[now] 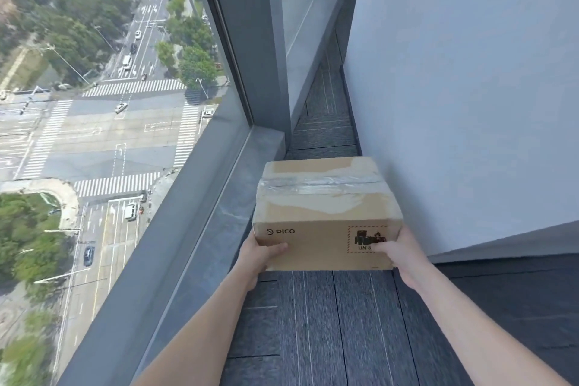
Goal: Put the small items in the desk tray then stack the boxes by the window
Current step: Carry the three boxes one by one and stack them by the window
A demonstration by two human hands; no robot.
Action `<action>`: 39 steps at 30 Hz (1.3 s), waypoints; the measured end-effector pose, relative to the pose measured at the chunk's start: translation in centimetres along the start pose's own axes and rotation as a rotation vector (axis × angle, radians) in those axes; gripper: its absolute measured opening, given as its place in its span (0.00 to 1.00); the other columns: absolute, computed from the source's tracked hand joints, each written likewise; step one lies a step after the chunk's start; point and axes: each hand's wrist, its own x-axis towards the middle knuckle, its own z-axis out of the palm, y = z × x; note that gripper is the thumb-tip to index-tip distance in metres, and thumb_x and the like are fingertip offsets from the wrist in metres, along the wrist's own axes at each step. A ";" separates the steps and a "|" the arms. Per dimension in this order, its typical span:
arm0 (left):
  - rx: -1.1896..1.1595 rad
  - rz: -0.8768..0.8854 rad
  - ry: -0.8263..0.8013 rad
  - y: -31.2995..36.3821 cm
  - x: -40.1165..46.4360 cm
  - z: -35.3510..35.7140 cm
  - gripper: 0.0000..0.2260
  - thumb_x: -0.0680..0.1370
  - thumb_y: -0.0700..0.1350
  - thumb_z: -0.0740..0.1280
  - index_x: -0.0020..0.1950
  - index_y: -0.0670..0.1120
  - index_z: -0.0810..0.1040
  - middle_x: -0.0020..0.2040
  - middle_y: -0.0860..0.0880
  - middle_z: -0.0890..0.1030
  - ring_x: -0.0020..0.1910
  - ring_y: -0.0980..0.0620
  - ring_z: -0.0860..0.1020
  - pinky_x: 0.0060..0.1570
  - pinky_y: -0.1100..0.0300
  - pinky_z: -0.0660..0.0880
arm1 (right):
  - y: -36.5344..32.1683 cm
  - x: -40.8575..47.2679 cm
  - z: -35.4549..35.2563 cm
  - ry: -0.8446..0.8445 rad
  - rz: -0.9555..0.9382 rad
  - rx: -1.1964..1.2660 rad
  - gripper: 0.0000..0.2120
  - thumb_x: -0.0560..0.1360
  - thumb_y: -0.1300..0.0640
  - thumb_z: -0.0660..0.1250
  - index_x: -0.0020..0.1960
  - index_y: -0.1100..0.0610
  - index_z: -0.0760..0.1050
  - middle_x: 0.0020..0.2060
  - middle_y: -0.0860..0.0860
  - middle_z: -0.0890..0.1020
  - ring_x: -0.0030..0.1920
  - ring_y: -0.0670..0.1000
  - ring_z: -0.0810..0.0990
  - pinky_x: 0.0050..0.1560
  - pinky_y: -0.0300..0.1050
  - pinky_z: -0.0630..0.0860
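On the far left I saw the window (109,103), its glass looking down on a street crossing far below, with a grey stone sill (219,229) running along its foot. Just right of the sill my left hand (255,257) gripped the lower left corner of the cardboard box (326,213); the thumb lay flat across the near face under the PICO print, and the other fingers curled out of sight beneath the box. The box sat between my two hands, taped across its top, its left edge just beside the sill and its right edge near the white wall (470,88). I could not tell whether its base touched the dark carpet (338,323) or hung just above it. My right hand (402,255) gripped the lower right corner, thumb pressed across the hazard label on the near face, the remaining fingers wrapped around the side and hidden from me.
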 end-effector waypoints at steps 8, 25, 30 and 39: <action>0.045 0.210 -0.001 -4.6 12.9 1.1 0.26 0.67 0.40 0.80 0.61 0.51 0.76 0.55 0.50 0.84 0.57 0.50 0.80 0.59 0.49 0.78 | 5.1 12.5 2.9 0.096 -0.148 0.091 0.25 0.70 0.75 0.71 0.63 0.58 0.72 0.55 0.51 0.82 0.59 0.54 0.79 0.64 0.54 0.73; 0.141 0.247 0.040 -9.5 20.9 3.6 0.32 0.70 0.43 0.79 0.71 0.49 0.68 0.61 0.51 0.78 0.63 0.49 0.75 0.61 0.53 0.72 | 8.8 19.6 2.5 0.160 -0.109 -0.029 0.22 0.72 0.69 0.74 0.64 0.61 0.74 0.58 0.53 0.81 0.62 0.56 0.78 0.69 0.60 0.71; 0.201 0.238 0.056 -9.7 21.3 4.0 0.33 0.71 0.46 0.78 0.72 0.49 0.67 0.62 0.51 0.77 0.64 0.50 0.73 0.62 0.54 0.70 | 8.9 20.5 2.3 0.188 -0.084 -0.045 0.18 0.73 0.69 0.73 0.58 0.59 0.72 0.53 0.53 0.80 0.63 0.58 0.76 0.68 0.60 0.72; 0.319 0.199 0.110 -10.0 20.3 4.2 0.28 0.73 0.49 0.76 0.69 0.50 0.70 0.59 0.53 0.76 0.58 0.52 0.74 0.61 0.53 0.73 | 9.2 20.8 2.2 0.111 -0.033 0.024 0.21 0.75 0.69 0.71 0.63 0.56 0.69 0.64 0.54 0.77 0.64 0.57 0.76 0.63 0.59 0.75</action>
